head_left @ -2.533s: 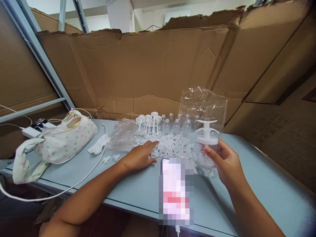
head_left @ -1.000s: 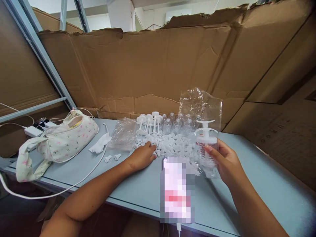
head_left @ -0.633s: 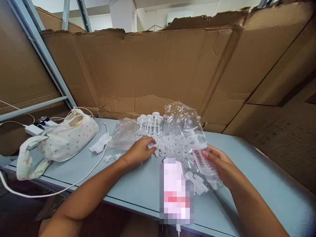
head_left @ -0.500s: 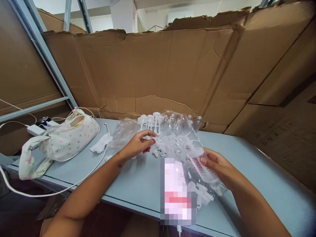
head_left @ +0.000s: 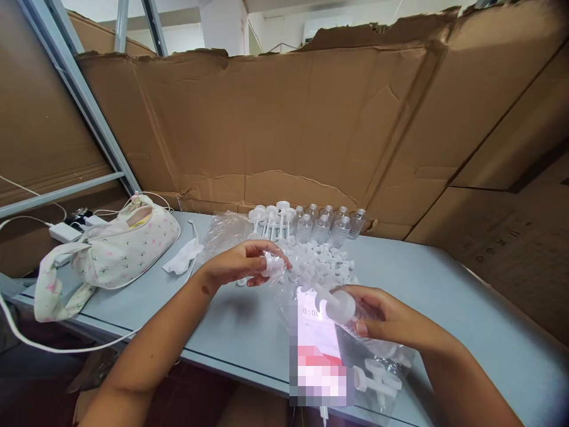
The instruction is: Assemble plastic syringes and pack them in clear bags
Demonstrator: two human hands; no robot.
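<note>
My left hand (head_left: 246,264) has its fingers closed on a crumpled end of a clear plastic bag (head_left: 275,265). The bag stretches low over the table toward my right hand (head_left: 382,311). That hand is wrapped round the bag and a clear cylinder with a round white end (head_left: 341,306), seemingly a bottle; whether it is inside the bag I cannot tell. White plastic pieces with stems (head_left: 380,379) lie in the lower part of the bag. A heap of small white plastic parts (head_left: 326,264) lies just beyond my hands.
Several clear ribbed bottles (head_left: 320,228) stand at the back, beside upright white stemmed caps (head_left: 283,209). A lit phone (head_left: 317,332) lies at the front edge. To the left are a floral bag (head_left: 128,249), a white tissue (head_left: 182,258) and a cable. Cardboard walls (head_left: 284,130) enclose the table.
The clear bag has come down toward me, uncovering the bottles and white parts behind it. My left hand has lowered slightly with bunched plastic in it; my right hand has shifted down and left.
</note>
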